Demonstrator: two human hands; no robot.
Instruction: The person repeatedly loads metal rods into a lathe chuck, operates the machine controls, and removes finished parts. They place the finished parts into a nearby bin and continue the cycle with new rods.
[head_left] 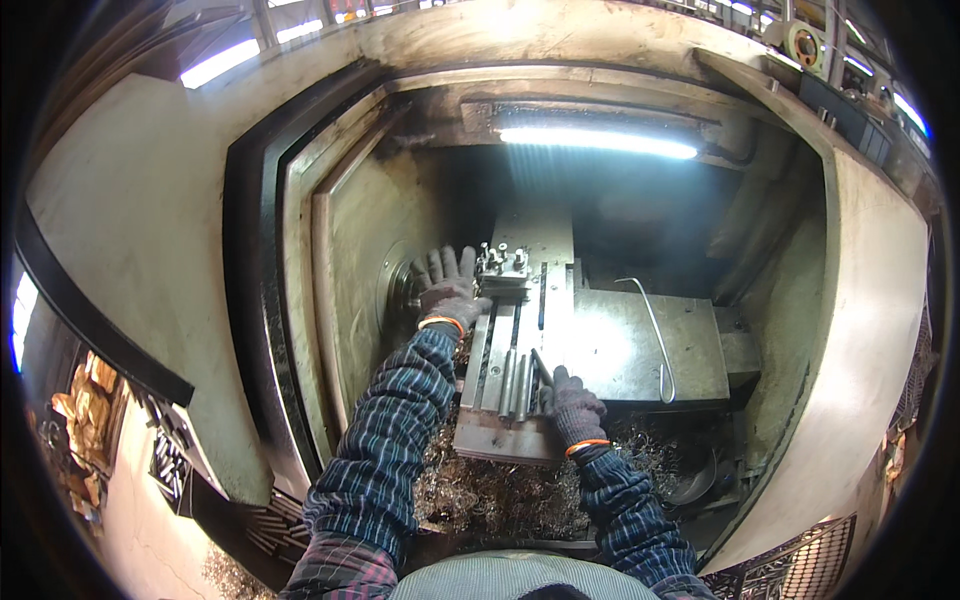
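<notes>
My left hand [449, 288], in a grey glove, is spread open in front of the round chuck [399, 292] on the lathe's left wall. It is beside the tool post [503, 268] with its upright bolts. Whether its palm touches the chuck is hidden. My right hand [577, 408], also gloved, is closed around the lower end of a short dark metal rod [542, 367], tilted over the slotted slide [484, 420]. Several short metal rods [515, 384] lie side by side on that slide, just left of my right hand.
A hooked metal rod [656, 335] lies across the flat metal cover [610, 350] on the right. Curly metal chips [500, 495] fill the bed below the slide. A lit tube lamp [598, 142] hangs at the back. The door frame [262, 250] borders the left; bundled rods [275, 528] sit lower left.
</notes>
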